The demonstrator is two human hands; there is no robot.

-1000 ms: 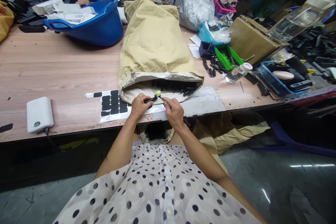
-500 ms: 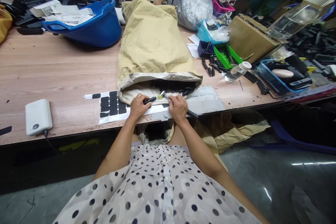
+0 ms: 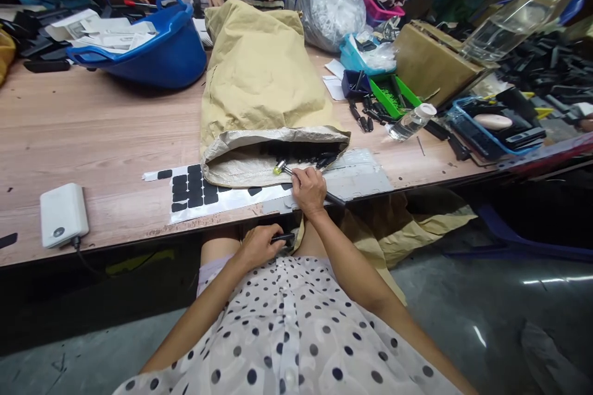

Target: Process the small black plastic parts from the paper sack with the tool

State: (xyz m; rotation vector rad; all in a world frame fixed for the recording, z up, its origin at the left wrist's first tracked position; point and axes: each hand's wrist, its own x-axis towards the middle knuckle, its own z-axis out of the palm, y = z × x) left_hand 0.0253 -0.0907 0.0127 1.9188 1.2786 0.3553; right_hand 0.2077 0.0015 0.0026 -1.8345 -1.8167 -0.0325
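My left hand (image 3: pixel 260 245) is below the table edge, over my lap, closed on a slim black plastic piece (image 3: pixel 286 237). At the table edge my right hand (image 3: pixel 309 191) grips a small hammer; its yellow-tipped metal head (image 3: pixel 279 168) points left, and the black handle comes out below the palm. Just beyond the hammer lies a tan paper sack (image 3: pixel 266 86), its mouth facing me and dark pieces (image 3: pixel 319 159) inside. Partly under the sack is a white sheet with black stickers (image 3: pixel 195 188), left of my right hand.
A white power bank (image 3: pixel 63 215) with a cable stands at the left edge. Behind it is a blue basin (image 3: pixel 171 52) of white boxes. To the right are a green tray (image 3: pixel 375 95), a small bottle (image 3: pixel 411 123) and a cardboard box (image 3: pixel 426 62). Other people stand across the table.
My left hand has moved from the table down over my lap with the black piece. The right hand keeps the hammer in nearly the same place. Across the table, a person's hands have lifted.
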